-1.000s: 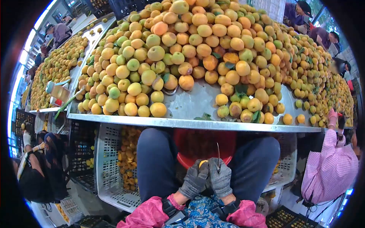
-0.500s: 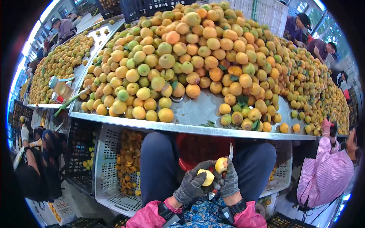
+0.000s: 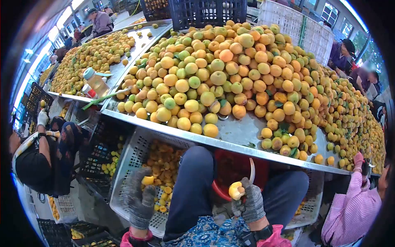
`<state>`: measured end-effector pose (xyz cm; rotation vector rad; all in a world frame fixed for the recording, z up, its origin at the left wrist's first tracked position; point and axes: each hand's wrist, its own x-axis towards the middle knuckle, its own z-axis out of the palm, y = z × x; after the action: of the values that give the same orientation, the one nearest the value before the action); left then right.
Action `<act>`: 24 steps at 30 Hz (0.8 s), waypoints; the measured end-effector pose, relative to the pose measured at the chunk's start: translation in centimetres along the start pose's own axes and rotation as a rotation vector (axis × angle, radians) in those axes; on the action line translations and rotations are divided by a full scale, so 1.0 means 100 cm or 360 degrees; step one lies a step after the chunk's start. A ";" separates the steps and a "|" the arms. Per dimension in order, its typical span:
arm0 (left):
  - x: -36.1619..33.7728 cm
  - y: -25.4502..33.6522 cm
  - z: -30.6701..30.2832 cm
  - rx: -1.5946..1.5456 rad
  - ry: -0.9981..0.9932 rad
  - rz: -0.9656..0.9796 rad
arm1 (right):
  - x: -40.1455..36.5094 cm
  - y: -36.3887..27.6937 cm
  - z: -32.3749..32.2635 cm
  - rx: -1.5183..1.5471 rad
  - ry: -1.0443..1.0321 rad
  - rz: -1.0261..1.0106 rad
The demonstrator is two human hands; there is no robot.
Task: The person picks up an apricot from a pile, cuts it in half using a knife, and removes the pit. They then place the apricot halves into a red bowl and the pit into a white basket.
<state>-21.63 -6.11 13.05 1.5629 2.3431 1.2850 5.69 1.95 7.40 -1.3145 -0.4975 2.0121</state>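
My left hand (image 3: 140, 199), in a grey glove, is over the white basket (image 3: 119, 187) with thumb and fingers spread. A yellow apricot half (image 3: 148, 180) shows in the gap beside its fingertips. In my right hand (image 3: 252, 203), also gloved, is the other cut apricot piece (image 3: 236, 190), with a brownish patch on its pale top. The same hand grips a knife whose curved blade (image 3: 252, 171) points up past the fingers; its handle is mostly hidden. Beneath the right hand, between my knees, sits a red basin (image 3: 222, 190).
A metal-edged table (image 3: 230, 144) carries a large heap of apricots (image 3: 247, 78). Apricot halves (image 3: 162, 158) lie in the white basket. A black crate (image 3: 98, 154) stands left of it. One person (image 3: 45, 164) works at left, another in a pink checked sleeve (image 3: 356, 197) at right.
My left hand has moved left and away from my right hand, carrying its apricot half over the white basket, and its fingers have spread. My right hand keeps the knife and fruit. The view has shifted.
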 end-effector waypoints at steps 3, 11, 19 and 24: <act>-0.016 0.017 0.019 -0.0758 -0.0640 -0.0338 | -0.002 0.002 0.023 -0.0570 -0.0019 -0.0401; -0.047 0.051 0.104 -0.1025 -0.1082 -0.0344 | -0.006 -0.005 0.021 -0.1098 -0.0013 -0.0740; -0.071 0.062 0.129 -0.1059 -0.0813 -0.0493 | -0.007 0.039 0.012 -0.0774 0.0420 -0.0831; -0.075 0.060 0.146 -0.1236 -0.0945 -0.0764 | -0.001 0.040 0.002 -0.0744 0.0487 -0.0857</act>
<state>-6.87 -2.28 4.57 0.8836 1.4481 1.1695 4.22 -0.89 5.07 -1.5197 -1.0855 1.2672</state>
